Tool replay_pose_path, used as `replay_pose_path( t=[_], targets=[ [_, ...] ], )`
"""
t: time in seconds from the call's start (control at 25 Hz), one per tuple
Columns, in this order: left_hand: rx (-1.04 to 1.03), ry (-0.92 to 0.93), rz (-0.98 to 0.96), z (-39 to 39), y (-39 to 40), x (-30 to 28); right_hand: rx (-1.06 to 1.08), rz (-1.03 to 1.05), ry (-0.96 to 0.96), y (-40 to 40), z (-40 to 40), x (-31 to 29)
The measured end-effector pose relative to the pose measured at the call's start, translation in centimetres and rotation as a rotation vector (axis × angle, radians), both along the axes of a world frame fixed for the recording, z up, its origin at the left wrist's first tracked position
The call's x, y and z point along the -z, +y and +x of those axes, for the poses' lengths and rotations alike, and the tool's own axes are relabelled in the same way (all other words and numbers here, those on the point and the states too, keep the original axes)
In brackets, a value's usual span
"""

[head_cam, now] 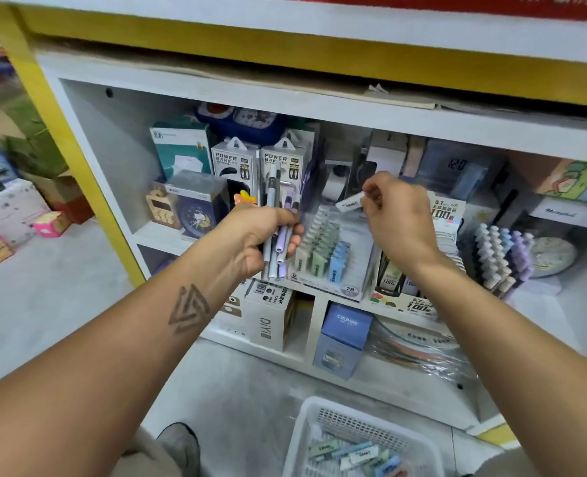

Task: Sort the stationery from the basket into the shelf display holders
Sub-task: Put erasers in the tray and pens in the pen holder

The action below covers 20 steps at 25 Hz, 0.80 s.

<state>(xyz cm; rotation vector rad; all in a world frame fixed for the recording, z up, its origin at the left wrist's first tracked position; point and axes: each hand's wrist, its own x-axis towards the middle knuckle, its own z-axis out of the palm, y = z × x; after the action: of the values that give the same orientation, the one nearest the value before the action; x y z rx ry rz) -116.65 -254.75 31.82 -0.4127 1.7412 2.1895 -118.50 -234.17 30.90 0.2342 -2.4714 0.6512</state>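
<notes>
Progress: midway, we judge | our right hand (pixel 397 215) pinches a white eraser (pixel 349 203) above the part-filled eraser holder (pixel 333 256) | our left hand (pixel 257 235) grips a bundle of pens (pixel 280 232) | basket (pixel 305 442), near on the floor, holds more erasers.

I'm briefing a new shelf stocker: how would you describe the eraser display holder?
On the white shelf's middle level, find the clear tiered holder under the right hand. Unlike the pen rack to its right, it holds rows of green and blue erasers.
</notes>
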Motion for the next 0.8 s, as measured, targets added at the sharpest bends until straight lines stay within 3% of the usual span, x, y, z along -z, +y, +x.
replay_pose_path(
  t=[0.2, 0.4, 0.6, 0.8],
  targets=[
    [-0.01, -0.016, -0.037, -0.2, -0.7, 1.1, 0.137, 0.35, -0.156, -0.6, -1.4, 0.8],
    [0.046, -0.015, -0.037, -0.6, -0.1, 0.8, 0.017, 0.305, -0.244, -0.7, -1.2, 1.5],
    [0.047, -0.009, -0.032, -0.8, 1.0, 1.2, 0.025, 0.431, -0.338, -0.2, -1.1, 1.0],
    [0.083, -0.023, -0.036, -0.7, 2.0, 1.5, -0.087, 0.344, -0.449, 0.1, 0.6, 0.6]
  ],
)
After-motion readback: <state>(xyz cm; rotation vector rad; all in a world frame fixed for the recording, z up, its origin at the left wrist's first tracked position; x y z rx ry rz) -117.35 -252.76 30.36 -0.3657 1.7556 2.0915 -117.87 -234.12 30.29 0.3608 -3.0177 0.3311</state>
